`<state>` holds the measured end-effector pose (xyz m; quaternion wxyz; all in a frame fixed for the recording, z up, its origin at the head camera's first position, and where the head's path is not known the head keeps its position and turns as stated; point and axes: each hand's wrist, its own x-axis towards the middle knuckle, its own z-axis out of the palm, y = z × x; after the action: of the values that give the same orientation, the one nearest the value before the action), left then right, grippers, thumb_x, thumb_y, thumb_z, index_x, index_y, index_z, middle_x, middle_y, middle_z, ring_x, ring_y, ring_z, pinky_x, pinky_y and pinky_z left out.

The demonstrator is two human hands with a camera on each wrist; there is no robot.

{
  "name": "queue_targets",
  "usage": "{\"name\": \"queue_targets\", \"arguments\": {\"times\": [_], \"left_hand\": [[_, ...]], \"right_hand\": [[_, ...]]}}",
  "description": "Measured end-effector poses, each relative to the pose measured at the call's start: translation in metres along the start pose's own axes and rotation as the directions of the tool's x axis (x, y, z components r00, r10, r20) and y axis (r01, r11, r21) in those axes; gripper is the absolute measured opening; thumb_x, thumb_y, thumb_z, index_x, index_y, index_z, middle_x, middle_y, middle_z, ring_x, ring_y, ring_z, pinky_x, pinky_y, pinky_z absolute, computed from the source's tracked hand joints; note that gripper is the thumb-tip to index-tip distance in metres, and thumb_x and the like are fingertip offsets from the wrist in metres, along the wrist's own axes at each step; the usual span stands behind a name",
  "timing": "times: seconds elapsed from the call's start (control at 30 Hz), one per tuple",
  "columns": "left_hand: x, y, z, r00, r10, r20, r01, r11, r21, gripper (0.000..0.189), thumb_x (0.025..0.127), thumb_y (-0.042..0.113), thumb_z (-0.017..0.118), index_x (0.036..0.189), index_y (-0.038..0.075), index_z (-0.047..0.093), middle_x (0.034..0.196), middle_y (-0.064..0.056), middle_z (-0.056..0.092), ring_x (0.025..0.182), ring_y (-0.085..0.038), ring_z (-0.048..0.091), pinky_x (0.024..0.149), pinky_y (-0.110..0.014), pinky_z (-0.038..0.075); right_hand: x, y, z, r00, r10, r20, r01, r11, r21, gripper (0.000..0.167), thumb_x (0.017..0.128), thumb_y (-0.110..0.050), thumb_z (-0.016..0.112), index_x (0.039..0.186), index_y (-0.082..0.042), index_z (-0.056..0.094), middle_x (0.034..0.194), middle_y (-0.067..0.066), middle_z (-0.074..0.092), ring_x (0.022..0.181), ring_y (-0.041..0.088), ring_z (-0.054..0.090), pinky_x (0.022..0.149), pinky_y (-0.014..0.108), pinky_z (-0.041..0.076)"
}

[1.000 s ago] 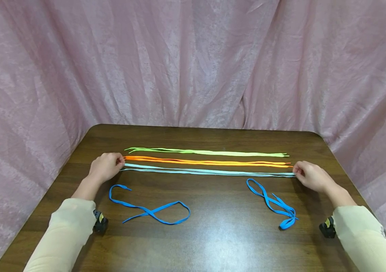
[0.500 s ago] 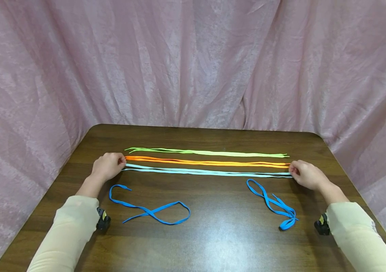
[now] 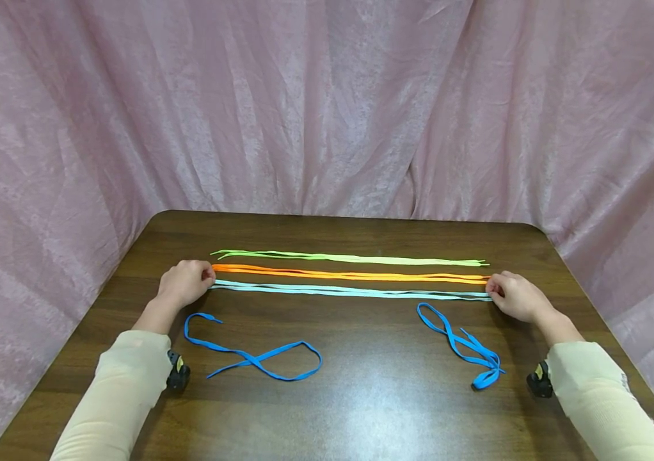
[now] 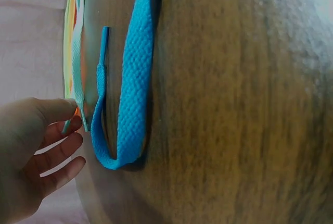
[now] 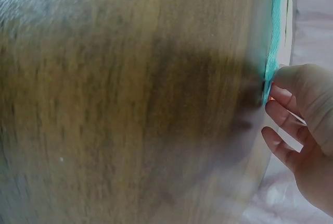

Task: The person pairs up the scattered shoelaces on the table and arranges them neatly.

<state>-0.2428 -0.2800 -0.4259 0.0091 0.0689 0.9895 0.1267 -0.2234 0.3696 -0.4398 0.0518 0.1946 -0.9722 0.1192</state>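
Note:
A pair of mint shoelaces [image 3: 350, 293] stretches crosswise over the table, nearest of three parallel pairs. My left hand [image 3: 185, 282] pinches its left ends between thumb and index finger; in the left wrist view the lace tips [image 4: 86, 122] poke out past the fingers. At the other end my right hand [image 3: 517, 297] pinches the mint shoelaces [image 5: 273, 36], thumb against index finger, the other fingers loosely bent. Just beyond lie orange shoelaces [image 3: 350, 276], and behind those, yellow-green shoelaces [image 3: 350, 258].
A blue shoelace [image 3: 256, 360] lies crossed in a loop on the left, below my left hand. Another blue shoelace [image 3: 450, 333] is bunched on the right. Pink curtains [image 3: 327, 109] hang behind the brown table's [image 3: 350, 221] far edge.
My right hand has shifted left with the mint ends. My left hand has moved slightly right, so the hands are a little closer together. The other laces lie as before.

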Motion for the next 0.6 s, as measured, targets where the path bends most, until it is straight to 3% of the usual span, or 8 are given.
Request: {"name": "queue_targets", "arguments": {"times": [0.4, 0.6], "left_hand": [[0.0001, -0.0021, 0.0068, 1.0, 0.005, -0.021, -0.005, 1.0, 0.01, 0.005, 0.084, 0.019, 0.063, 0.081, 0.015, 0.064, 0.082, -0.005, 0.06, 0.07, -0.026, 0.055, 0.055, -0.04, 0.043], [-0.0026, -0.0014, 0.0049, 1.0, -0.003, -0.014, 0.003, 1.0, 0.017, 0.005, 0.083, 0.02, 0.063, 0.081, 0.015, 0.064, 0.081, -0.005, 0.058, 0.071, -0.027, 0.055, 0.055, -0.041, 0.043]], "right_hand": [[-0.0034, 0.0002, 0.0005, 1.0, 0.004, -0.004, -0.004, 1.0, 0.015, 0.007, 0.078, -0.003, 0.062, 0.081, -0.009, 0.06, 0.077, 0.001, 0.052, 0.07, 0.015, 0.05, 0.063, 0.034, 0.042], [-0.0061, -0.0006, -0.0015, 0.999, 0.012, 0.03, -0.013, 1.0, 0.021, 0.009, 0.08, -0.002, 0.06, 0.086, -0.009, 0.062, 0.081, 0.003, 0.055, 0.073, 0.018, 0.052, 0.065, 0.037, 0.043]]}}
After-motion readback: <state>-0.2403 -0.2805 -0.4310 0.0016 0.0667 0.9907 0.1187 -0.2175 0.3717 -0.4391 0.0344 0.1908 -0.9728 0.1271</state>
